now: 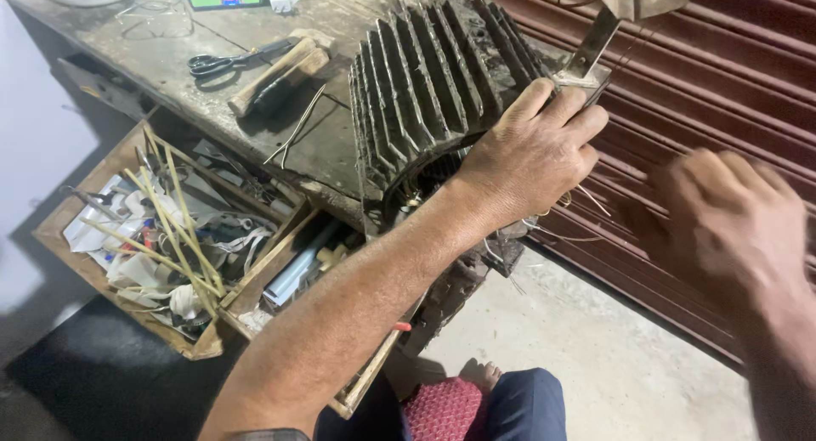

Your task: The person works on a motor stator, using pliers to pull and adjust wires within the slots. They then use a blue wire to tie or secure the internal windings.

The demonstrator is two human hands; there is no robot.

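A dark, grimy finned motor housing (433, 76) lies on its side at the edge of a worn workbench (161, 50), its open end facing me. My left hand (531, 152) presses flat on the housing's rim, fingers spread over the top edge next to a metal bracket (591, 50). Thin wire strands (586, 199) hang out below that hand. My right hand (731, 224) is blurred in motion to the right of the housing, fingers curled; whether it holds a wire I cannot tell.
Scissors (225, 61) and a wooden-handled hammer (276, 71) lie on the bench. An open wooden drawer (161, 237) holds sticks, paper and scraps. A reddish rolling shutter (680, 110) stands at right; my knee (527, 403) and a red stool cushion (446, 407) are below.
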